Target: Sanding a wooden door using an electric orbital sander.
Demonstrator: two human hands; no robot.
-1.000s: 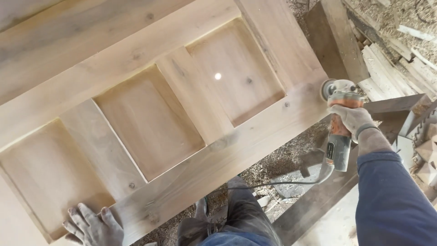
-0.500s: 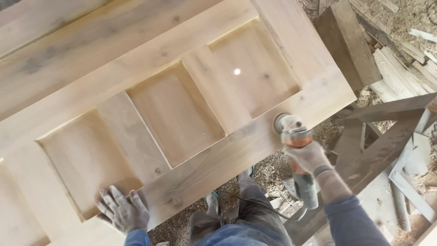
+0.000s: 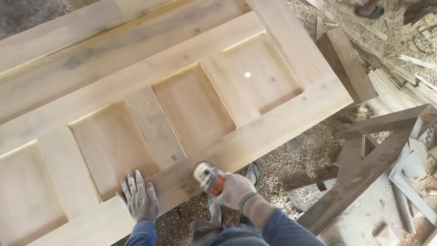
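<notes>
The right hand point(image 3: 234, 190) grips the sander point(image 3: 207, 175), which has slid left along the door's point(image 3: 282, 132) near edge. The left hand point(image 3: 139, 198) lies flat and open.

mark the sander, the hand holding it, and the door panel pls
angle sander point(image 3: 205, 174), head view, on its round metal head.
right hand point(image 3: 234, 191), head view, on the back of the hand gripping the tool.
wooden door panel point(image 3: 255, 141), head view, on the bare near rail.
</notes>
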